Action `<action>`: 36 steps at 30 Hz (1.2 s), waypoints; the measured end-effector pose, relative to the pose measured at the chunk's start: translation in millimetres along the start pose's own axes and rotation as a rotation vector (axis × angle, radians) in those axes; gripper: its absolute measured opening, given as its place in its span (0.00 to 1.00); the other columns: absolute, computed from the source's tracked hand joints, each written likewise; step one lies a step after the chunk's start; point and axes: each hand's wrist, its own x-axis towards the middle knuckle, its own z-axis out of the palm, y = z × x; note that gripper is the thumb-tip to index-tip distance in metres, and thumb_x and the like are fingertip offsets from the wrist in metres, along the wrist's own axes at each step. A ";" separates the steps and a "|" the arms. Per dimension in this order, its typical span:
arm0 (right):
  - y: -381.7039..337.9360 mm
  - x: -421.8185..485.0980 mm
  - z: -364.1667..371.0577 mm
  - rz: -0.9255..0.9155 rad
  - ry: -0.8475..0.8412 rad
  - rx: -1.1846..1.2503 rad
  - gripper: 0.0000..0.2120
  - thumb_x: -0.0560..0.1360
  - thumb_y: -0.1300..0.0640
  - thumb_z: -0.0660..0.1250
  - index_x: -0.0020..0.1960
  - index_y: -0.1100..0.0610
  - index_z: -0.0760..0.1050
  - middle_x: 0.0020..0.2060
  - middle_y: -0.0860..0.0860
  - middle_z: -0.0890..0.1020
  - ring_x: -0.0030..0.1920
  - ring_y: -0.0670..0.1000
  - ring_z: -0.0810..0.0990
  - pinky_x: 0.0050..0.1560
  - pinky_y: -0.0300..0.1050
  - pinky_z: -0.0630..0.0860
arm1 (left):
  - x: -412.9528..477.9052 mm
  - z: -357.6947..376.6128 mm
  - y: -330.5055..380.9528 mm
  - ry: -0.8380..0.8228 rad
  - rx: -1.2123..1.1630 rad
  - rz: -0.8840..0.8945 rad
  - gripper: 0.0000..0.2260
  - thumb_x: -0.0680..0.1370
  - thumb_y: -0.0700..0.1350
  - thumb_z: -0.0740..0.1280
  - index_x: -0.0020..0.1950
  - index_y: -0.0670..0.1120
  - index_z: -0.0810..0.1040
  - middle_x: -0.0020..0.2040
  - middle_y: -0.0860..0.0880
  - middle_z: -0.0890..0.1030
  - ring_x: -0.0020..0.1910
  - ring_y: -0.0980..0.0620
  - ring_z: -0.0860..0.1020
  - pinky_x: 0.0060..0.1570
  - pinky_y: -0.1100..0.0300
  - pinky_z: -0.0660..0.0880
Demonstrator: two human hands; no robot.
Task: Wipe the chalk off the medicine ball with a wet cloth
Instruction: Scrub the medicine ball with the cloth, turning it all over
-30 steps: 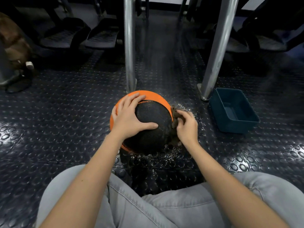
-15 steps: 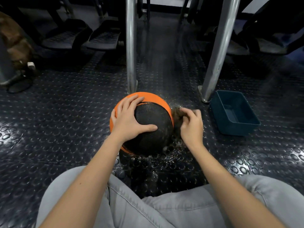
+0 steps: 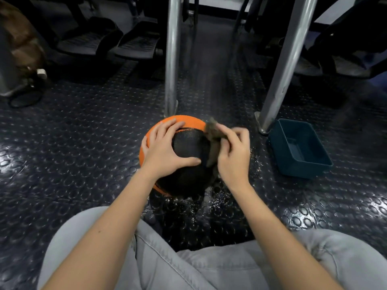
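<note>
An orange and black medicine ball (image 3: 188, 143) sits on the studded black floor just beyond my knees. My left hand (image 3: 165, 151) lies spread over its top left, thumb pressed on the black panel. My right hand (image 3: 232, 155) grips a dark wet cloth (image 3: 213, 139) against the ball's upper right side; the cloth and fingers are blurred by motion. Water glistens on the floor (image 3: 219, 197) beneath and right of the ball.
A dark teal plastic tub (image 3: 301, 147) stands on the floor to the right of the ball. Two metal posts (image 3: 172, 55) (image 3: 282, 70) rise just behind the ball. Black pedals and machine bases fill the back. My legs in grey trousers (image 3: 188, 264) are in the foreground.
My right hand has carried the cloth from the ball's lower right side up to its upper right edge. The left hand has stayed on top of the ball.
</note>
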 end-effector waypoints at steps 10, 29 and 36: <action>43.0 4.4 -7.5 0.283 -0.004 -0.135 0.18 0.74 0.70 0.58 0.58 0.59 0.78 0.51 0.57 0.75 0.55 0.58 0.75 0.54 0.41 0.68 | 0.1 4.2 2.3 -0.007 0.021 0.037 0.47 0.56 0.70 0.68 0.73 0.61 0.59 0.74 0.62 0.56 0.74 0.57 0.49 0.72 0.44 0.43; 23.3 -40.0 17.8 -0.162 -0.050 -0.121 0.17 0.75 0.67 0.55 0.60 0.57 0.74 0.52 0.54 0.74 0.50 0.55 0.72 0.54 0.39 0.65 | 9.1 -6.9 -4.9 -0.068 -0.098 -0.016 0.44 0.58 0.68 0.67 0.73 0.62 0.60 0.74 0.62 0.56 0.74 0.58 0.48 0.72 0.42 0.44; 21.5 -12.5 -3.8 0.125 0.098 -0.019 0.16 0.75 0.70 0.58 0.59 0.61 0.76 0.50 0.51 0.71 0.54 0.53 0.73 0.57 0.37 0.67 | 12.6 -4.8 -7.1 -0.026 -0.105 -0.044 0.39 0.67 0.62 0.74 0.73 0.61 0.60 0.75 0.60 0.56 0.75 0.55 0.48 0.72 0.43 0.43</action>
